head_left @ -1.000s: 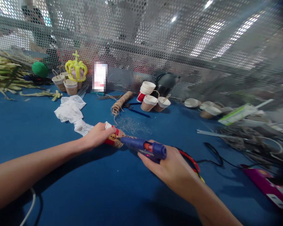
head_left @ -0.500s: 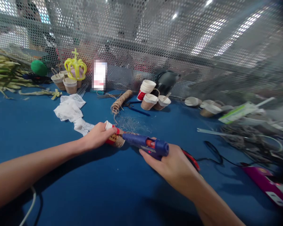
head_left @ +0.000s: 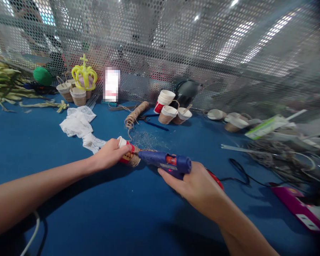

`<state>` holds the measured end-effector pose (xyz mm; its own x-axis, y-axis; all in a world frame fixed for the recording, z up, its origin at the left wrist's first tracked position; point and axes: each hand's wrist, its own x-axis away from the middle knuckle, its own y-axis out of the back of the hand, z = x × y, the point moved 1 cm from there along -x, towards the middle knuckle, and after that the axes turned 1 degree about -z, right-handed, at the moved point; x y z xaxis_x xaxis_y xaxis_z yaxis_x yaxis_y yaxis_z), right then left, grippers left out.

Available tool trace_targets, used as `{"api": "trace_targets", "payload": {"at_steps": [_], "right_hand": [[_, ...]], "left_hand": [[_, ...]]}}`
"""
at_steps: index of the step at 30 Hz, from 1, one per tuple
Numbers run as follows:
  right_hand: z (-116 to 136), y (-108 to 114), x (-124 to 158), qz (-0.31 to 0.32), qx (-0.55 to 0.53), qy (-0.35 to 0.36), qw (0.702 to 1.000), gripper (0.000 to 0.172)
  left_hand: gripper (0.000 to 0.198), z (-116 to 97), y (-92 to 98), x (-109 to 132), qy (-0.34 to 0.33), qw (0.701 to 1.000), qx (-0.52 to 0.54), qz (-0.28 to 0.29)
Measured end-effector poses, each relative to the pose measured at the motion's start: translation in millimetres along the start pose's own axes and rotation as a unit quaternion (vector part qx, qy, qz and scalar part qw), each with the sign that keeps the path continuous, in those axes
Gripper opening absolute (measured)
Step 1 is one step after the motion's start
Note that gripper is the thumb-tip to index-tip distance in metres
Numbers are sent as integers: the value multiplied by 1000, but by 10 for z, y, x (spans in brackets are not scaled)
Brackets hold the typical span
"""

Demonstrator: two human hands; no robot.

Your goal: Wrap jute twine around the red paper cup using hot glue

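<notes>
My left hand [head_left: 111, 153] is closed around a red and white paper cup [head_left: 123, 142] that lies tipped on its side, its lower end wrapped in twine. In my right hand [head_left: 196, 183] is a blue hot glue gun [head_left: 164, 162] with a small red light lit. The gun's nozzle meets the cup near the edge of the twine; whether glue is coming out is too small to tell. From the cup a strand of twine leads up to a twine roll [head_left: 136, 113] behind it. White lace fabric [head_left: 80, 122] lies just left of the cup.
Behind the hands stand twine-covered cups [head_left: 167, 114], a stack of paper cups [head_left: 164, 100], blue-handled pliers [head_left: 156, 123] and a yellow crown [head_left: 84, 76]. At the right are a purple power strip [head_left: 296, 206], a black cord [head_left: 240, 170] and tangled grey string [head_left: 264, 151]. A perforated metal screen [head_left: 149, 46] backs the table.
The view has shifted very slightly. Both hands, the cup and the glue gun keep nearly the same places, with the nozzle still at the twine.
</notes>
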<state>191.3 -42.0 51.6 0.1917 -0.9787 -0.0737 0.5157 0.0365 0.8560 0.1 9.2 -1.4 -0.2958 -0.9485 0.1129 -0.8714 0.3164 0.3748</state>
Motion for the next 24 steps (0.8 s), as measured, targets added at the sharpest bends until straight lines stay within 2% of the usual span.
{"api": "trace_targets", "payload": {"at_steps": [13,24], "right_hand": [[-25,6,-87,46,-9,-70,996,27],[-3,22,-100,54,-29,-75,995,25]], "left_hand": [[32,34,-11,13,-5,1000,-19,4],[32,37,-10,7,-7,1000,-13,8]]}}
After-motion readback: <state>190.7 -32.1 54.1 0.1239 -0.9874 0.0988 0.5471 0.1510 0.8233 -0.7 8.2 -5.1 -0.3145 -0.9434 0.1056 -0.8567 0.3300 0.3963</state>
